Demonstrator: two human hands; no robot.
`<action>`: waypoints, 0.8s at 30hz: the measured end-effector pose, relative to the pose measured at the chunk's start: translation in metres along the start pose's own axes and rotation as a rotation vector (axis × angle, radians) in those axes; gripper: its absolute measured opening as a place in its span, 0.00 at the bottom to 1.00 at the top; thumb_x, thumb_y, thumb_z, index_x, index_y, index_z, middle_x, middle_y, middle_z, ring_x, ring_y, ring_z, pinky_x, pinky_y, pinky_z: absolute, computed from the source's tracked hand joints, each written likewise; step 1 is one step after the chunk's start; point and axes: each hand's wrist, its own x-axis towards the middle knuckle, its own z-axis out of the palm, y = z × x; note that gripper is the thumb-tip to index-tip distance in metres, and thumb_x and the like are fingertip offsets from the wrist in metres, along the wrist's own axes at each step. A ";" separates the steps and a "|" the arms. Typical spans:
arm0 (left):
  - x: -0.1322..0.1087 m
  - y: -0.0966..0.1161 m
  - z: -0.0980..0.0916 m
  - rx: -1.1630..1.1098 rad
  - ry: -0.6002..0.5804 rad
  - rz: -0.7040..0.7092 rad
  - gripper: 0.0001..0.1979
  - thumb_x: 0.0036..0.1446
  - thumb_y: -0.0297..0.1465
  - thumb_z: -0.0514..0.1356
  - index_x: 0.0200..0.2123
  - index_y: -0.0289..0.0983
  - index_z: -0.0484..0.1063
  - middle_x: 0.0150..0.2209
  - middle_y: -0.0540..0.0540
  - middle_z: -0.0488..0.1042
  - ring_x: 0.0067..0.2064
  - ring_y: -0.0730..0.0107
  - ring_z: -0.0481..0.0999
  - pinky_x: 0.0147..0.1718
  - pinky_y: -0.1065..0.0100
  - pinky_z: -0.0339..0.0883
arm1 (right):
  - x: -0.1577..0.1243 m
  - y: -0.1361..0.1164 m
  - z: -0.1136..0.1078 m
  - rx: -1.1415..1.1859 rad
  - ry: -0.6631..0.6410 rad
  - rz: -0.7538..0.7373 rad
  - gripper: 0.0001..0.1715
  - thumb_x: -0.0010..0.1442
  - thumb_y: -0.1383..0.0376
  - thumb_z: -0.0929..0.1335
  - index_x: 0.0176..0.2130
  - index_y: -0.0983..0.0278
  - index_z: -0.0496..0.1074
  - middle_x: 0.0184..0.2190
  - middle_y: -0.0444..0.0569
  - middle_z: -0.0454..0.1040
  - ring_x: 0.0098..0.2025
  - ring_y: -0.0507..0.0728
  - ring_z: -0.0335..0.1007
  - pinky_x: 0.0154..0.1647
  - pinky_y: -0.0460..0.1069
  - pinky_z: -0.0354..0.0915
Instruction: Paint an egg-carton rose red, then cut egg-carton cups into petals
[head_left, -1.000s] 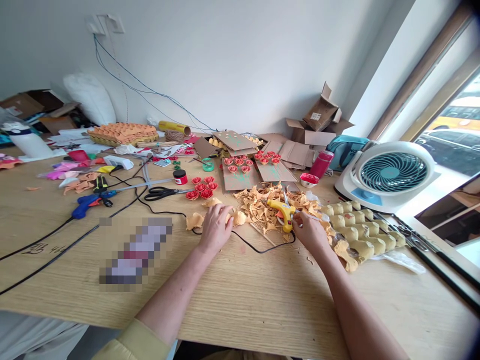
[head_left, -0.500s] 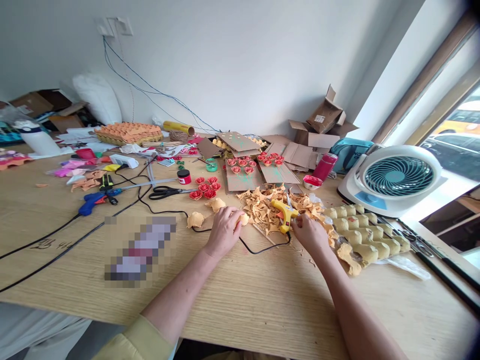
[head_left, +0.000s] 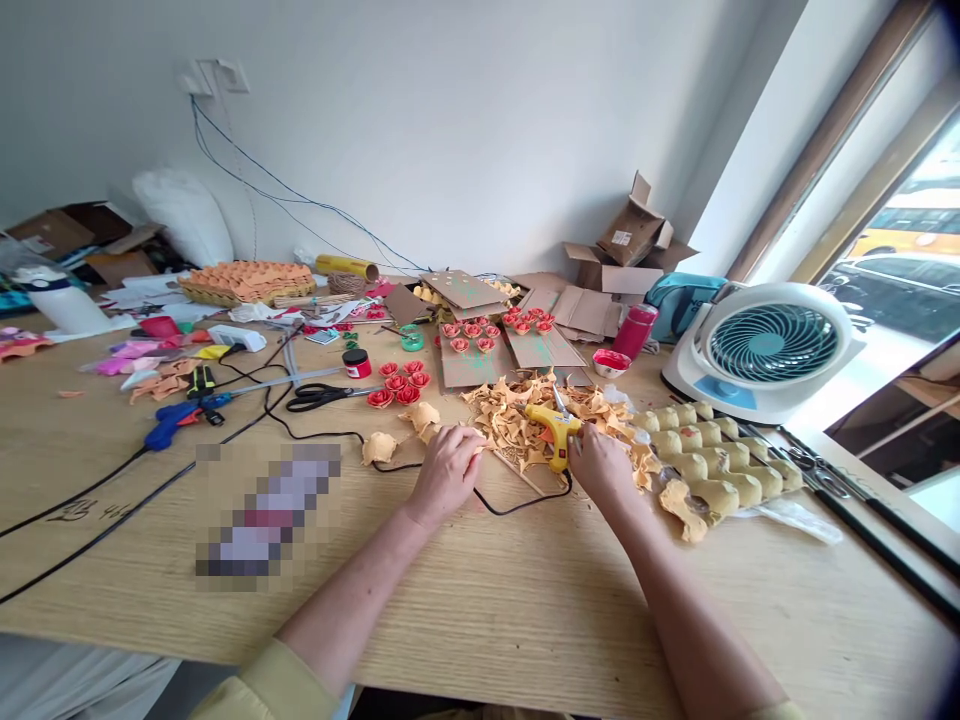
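Near the tabletop's middle, your right hand (head_left: 600,465) clasps the yellow glue gun (head_left: 550,425) by its handle. Your left hand (head_left: 446,468) touches the scrap pile (head_left: 510,415), its grip hidden. Toward the far edge, a dish (head_left: 609,362) holds red paint.

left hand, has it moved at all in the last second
Yes. The left hand has slid right, closer to the yellow glue gun, and its fingertips now reach the edge of the orange scrap pile.
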 end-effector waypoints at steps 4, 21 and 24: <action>0.000 0.001 0.000 -0.010 0.003 0.011 0.12 0.62 0.22 0.55 0.45 0.37 0.74 0.44 0.43 0.75 0.49 0.58 0.71 0.49 0.56 0.67 | -0.001 -0.001 0.000 -0.008 -0.004 0.006 0.17 0.70 0.59 0.61 0.50 0.69 0.69 0.42 0.61 0.80 0.46 0.63 0.79 0.39 0.50 0.64; 0.001 0.001 -0.002 -0.037 0.008 0.019 0.12 0.62 0.22 0.55 0.43 0.38 0.75 0.43 0.43 0.75 0.48 0.59 0.71 0.49 0.57 0.68 | 0.000 -0.001 -0.005 -0.058 -0.050 0.029 0.21 0.68 0.58 0.62 0.47 0.69 0.77 0.41 0.63 0.81 0.44 0.64 0.79 0.40 0.50 0.67; 0.001 0.002 -0.003 -0.047 0.001 0.020 0.12 0.62 0.21 0.54 0.43 0.38 0.75 0.43 0.43 0.75 0.48 0.59 0.71 0.49 0.57 0.68 | 0.000 -0.002 -0.005 -0.055 -0.052 0.039 0.22 0.69 0.58 0.61 0.47 0.69 0.77 0.41 0.64 0.81 0.45 0.63 0.79 0.42 0.50 0.68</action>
